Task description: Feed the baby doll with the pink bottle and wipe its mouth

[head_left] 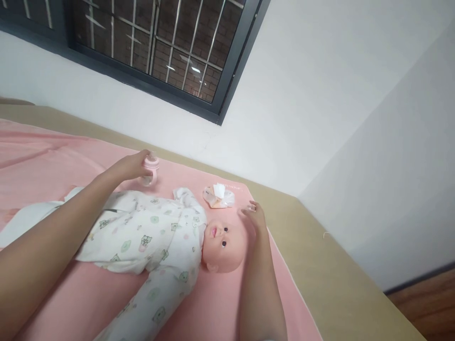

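A baby doll (167, 239) in a white printed sleepsuit lies on its back on a pink sheet (46, 161), head toward the right. My left hand (133, 166) reaches over the doll's body and is closed on the top of a small pink-capped baby bottle (150, 171) standing on the sheet beyond the doll. My right hand (254, 213) hovers just past the doll's head, fingers loosely spread, holding nothing. A pack of wipes (218, 195) with a white wipe sticking out lies a short way left of my right hand.
The pink sheet covers a tan mattress (330, 279) whose bare edge runs along the right and back. A white wall and a dark-framed barred window (159, 42) stand behind it. Wooden floor (426, 303) shows at the lower right.
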`<state>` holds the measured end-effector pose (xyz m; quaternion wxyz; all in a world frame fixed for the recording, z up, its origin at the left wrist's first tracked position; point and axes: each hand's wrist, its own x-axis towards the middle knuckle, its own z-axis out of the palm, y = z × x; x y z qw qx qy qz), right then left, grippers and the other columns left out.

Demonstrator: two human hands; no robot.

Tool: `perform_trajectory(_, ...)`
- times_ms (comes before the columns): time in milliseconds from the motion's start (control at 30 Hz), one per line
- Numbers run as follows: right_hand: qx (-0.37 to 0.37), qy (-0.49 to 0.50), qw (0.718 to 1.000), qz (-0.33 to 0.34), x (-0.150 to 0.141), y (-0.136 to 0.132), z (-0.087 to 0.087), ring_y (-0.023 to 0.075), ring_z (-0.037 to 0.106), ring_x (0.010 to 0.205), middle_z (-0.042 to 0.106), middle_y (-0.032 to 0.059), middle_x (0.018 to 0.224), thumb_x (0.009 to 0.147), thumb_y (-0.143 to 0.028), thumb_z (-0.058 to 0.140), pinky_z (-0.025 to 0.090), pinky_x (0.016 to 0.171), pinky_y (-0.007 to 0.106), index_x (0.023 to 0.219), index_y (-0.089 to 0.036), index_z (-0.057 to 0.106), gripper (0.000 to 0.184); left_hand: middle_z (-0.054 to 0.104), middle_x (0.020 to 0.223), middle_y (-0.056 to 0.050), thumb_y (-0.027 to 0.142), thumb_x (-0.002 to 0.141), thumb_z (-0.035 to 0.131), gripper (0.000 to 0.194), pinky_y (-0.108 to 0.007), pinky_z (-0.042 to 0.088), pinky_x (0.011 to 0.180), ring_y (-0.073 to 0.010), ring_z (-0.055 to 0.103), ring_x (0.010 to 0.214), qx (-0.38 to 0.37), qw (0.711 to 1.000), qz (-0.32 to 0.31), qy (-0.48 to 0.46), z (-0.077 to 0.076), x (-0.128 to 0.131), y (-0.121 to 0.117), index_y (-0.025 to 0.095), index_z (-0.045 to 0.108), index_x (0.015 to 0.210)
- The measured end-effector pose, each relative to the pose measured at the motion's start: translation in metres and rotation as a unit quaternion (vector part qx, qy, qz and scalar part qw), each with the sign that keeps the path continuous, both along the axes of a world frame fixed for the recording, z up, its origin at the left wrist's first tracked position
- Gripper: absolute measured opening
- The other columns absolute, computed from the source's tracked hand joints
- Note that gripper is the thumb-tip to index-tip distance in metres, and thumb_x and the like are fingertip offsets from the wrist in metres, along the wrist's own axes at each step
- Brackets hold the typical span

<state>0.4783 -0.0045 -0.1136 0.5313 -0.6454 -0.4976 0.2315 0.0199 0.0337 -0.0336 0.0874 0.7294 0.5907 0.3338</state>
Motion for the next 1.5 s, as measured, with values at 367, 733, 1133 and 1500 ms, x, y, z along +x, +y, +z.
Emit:
perform_trajectory(367,0.166,0.041,0.965,0.197,-0.091,-0.046,0.130,0.0222,0.057,0.112,0.061,0.0095,0.120,0.066,-0.041,0.073,0.047,0.096,0.039,0.120,-0.022,0.052,0.061,0.063,0.119,-0.005,0.034,0.070,0.059,0.061,-0.035,0.047,0.080,-0.0298,0.062,0.103,0.073,0.988,-0.132,-0.036,0.040,0.093,-0.078,0.026,0.044,0.129)
perform_trajectory(733,0.214,-0.062,0.935,0.277,-0.168,-0.085,0.146,0.0205,0.053,0.117,0.055,0.0027,0.127,0.075,-0.040,0.069,0.044,0.103,0.040,0.123,-0.030,0.052,0.052,0.059,0.127,-0.004,0.034,0.071,0.058,0.065,-0.037,0.047,0.075,-0.0306,0.062,0.101,0.069,0.982,-0.175,-0.010,0.050,0.113,-0.116,0.029,0.039,0.133)
perform_trajectory(1133,0.160,-0.084,0.937,0.299,-0.178,-0.093,0.144,0.0225,0.051,0.118,0.049,0.0033,0.133,0.075,-0.039,0.069,0.044,0.103,0.044,0.134,-0.033,0.042,0.064,0.066,0.111,-0.006,0.041,0.073,0.060,0.070,-0.036,0.047,0.069,-0.0306,0.065,0.090,0.071,0.982,-0.174,-0.023,0.051,0.111,-0.115,0.030,0.034,0.137)
perform_trajectory(1500,0.178,-0.046,0.944,0.273,-0.185,-0.089,0.137,0.0253,0.057,0.107,0.043,0.0088,0.133,0.069,-0.041,0.072,0.055,0.085,0.047,0.147,-0.037,-0.001,0.108,0.062,0.122,-0.010,0.054,0.079,0.058,0.076,-0.039,0.048,0.076,-0.0321,0.062,0.099,0.076,0.981,-0.178,-0.011,0.053,0.114,-0.120,0.023,0.028,0.142)
